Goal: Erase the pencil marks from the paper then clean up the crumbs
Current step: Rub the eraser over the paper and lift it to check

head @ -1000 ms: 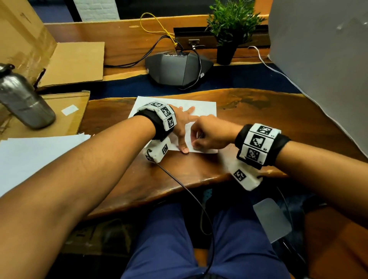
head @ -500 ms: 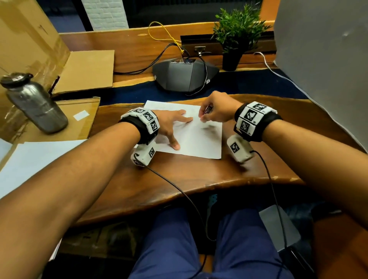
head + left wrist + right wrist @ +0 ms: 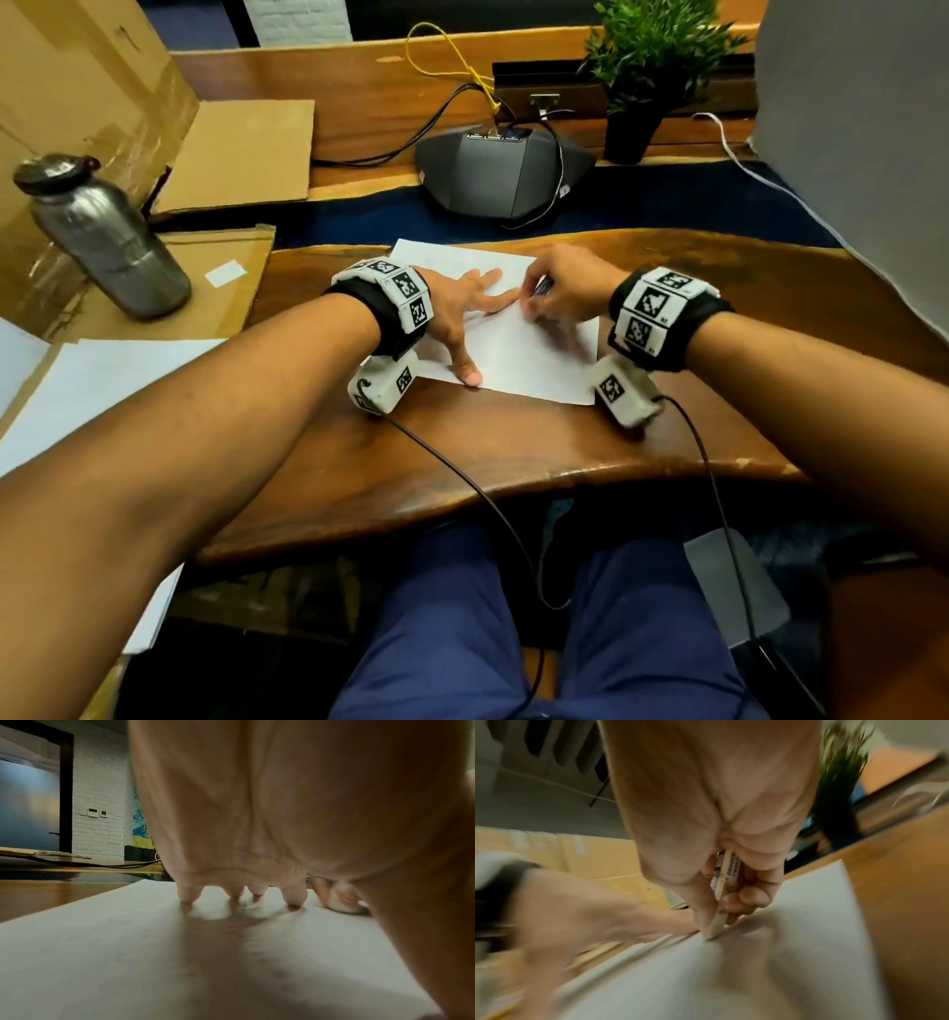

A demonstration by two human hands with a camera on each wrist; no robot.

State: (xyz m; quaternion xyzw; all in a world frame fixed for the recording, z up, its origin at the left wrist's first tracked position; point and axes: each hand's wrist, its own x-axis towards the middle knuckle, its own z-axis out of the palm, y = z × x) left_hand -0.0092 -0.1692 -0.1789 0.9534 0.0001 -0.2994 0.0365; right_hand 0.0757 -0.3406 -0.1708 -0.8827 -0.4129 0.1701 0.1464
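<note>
A white sheet of paper (image 3: 524, 354) lies on the wooden desk (image 3: 513, 462). My left hand (image 3: 464, 313) lies flat on its left part, fingers spread and pressing it down (image 3: 293, 894). My right hand (image 3: 560, 288) grips a white eraser in a printed sleeve (image 3: 725, 892), thumb and fingers pinched round it. The eraser's tip (image 3: 714, 933) touches the paper near my left index finger. The eraser (image 3: 344, 902) also shows beyond my left fingertips. The eraser's dark sleeve end (image 3: 542, 288) peeks from the fist. Pencil marks and crumbs are too faint to make out.
A steel bottle (image 3: 102, 236) stands on cardboard at the left. More white sheets (image 3: 102, 380) lie at the near left. Behind the paper are a grey conference speaker (image 3: 503, 174) with cables, and a potted plant (image 3: 647, 77). A grey panel (image 3: 862, 154) rises at the right.
My right hand, holding the eraser, went from the paper's near edge to its far part, then came slightly nearer beside my left index finger. The left hand stays pressed on the sheet.
</note>
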